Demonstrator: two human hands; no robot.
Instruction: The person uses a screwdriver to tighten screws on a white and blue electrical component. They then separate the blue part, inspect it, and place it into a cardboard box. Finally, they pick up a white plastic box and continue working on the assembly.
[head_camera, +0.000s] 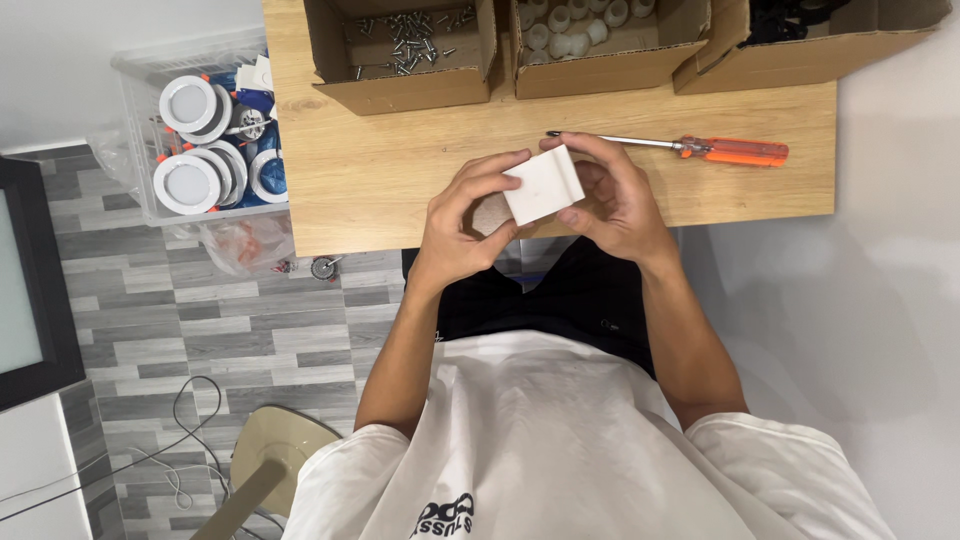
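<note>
Three open brown cardboard boxes (405, 88) (610, 68) (800, 55) are set along the far table edge. A dark-framed pale screen (20, 280) is seen at left.

- Wooden table (380, 190) up top, 3 cardboard boxes along its far edge.
- Left box (330, 60) holds screws (410, 45).
- Orange-handled screwdriver (700, 148) lies flat.
- Clear bin (135, 140) of round white lamps (187, 103) on the floor.

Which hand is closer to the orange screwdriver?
Right. The right hand sits just beside the orange screwdriver, fingertips near its metal tip. The left hand is farther away, on the other side of the white block both hands hold.
</note>
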